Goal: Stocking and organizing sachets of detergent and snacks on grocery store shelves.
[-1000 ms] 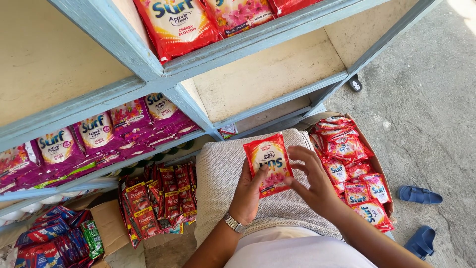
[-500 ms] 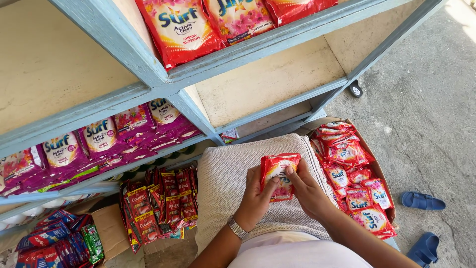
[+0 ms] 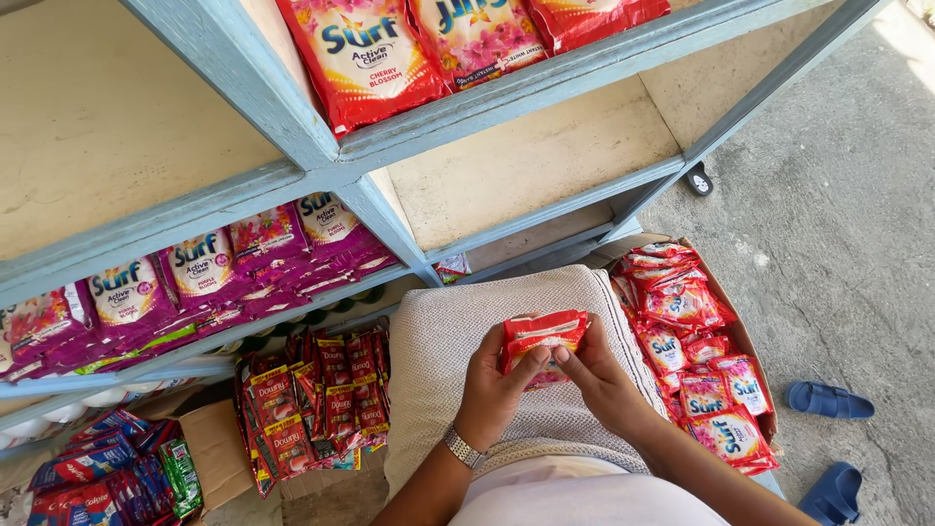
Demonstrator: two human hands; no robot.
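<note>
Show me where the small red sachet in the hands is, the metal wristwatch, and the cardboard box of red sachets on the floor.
small red sachet (image 3: pixel 542 331), head view, on its upper front face.
metal wristwatch (image 3: pixel 463 449), head view, on the band at the left wrist.
cardboard box of red sachets (image 3: pixel 729 314), head view, on its right wall.

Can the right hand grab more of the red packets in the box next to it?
Probably yes. The right hand is close beside the open box of red packets, and nothing covers them. But both hands are pinching a red sachet now, so it would have to let go first.
</note>
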